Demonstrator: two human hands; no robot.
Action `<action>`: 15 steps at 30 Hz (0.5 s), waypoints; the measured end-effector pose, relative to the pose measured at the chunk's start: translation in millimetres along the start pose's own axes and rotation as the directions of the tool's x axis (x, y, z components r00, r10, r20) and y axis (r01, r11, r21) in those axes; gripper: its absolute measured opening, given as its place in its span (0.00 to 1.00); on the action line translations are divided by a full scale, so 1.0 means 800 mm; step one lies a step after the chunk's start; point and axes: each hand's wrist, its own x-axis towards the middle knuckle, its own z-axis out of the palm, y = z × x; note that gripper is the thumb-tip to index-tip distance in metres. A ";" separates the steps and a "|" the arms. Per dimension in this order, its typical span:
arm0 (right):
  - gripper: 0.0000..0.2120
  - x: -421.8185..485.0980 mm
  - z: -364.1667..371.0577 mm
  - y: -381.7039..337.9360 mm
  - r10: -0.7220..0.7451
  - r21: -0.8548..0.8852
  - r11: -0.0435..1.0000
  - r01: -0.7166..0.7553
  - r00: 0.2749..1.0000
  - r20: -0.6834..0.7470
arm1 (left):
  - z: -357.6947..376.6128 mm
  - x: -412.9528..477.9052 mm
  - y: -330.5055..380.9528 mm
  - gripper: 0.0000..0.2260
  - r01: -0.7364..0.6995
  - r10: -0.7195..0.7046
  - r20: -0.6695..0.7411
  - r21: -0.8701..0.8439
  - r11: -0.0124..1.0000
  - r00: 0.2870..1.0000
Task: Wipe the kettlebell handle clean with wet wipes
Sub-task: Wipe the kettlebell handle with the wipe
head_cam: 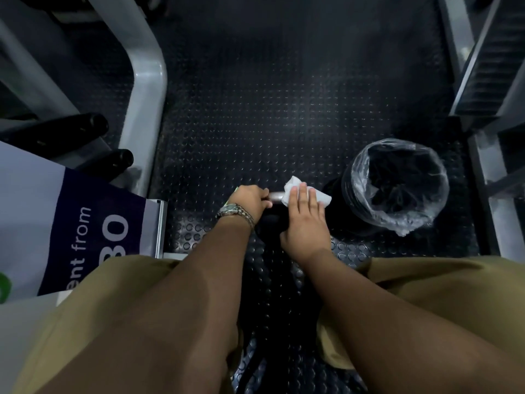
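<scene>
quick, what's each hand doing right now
Left hand: grips the kettlebell handle.
Right hand: open, pressing the wet wipe onto the handle.

Studded rubber floor (284,109); glossy metal handle (275,196).

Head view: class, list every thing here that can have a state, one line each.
left hand: grips the kettlebell handle.
right hand: fingers straight, pressing the wet wipe on the handle.
wet wipe: crumpled, draped over the handle.
kettlebell handle: held, partly covered by the wipe.
bin: upright, open, lined with clear plastic.
</scene>
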 end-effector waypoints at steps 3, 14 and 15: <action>0.47 0.015 -0.005 -0.017 -0.073 -0.007 0.997 0.073 0.997 0.037 | 0.000 0.000 0.006 0.14 0.015 -0.015 -0.013 0.045 0.999 1.000; 0.47 0.004 -0.006 -0.011 0.006 -0.032 0.999 -0.005 1.000 0.029 | -0.015 0.012 0.002 0.12 0.012 -0.017 0.105 0.055 0.998 0.994; 0.48 0.009 -0.007 -0.015 -0.007 -0.034 0.999 0.008 0.999 0.038 | -0.014 0.013 0.001 0.12 0.010 -0.014 0.103 0.046 0.999 0.995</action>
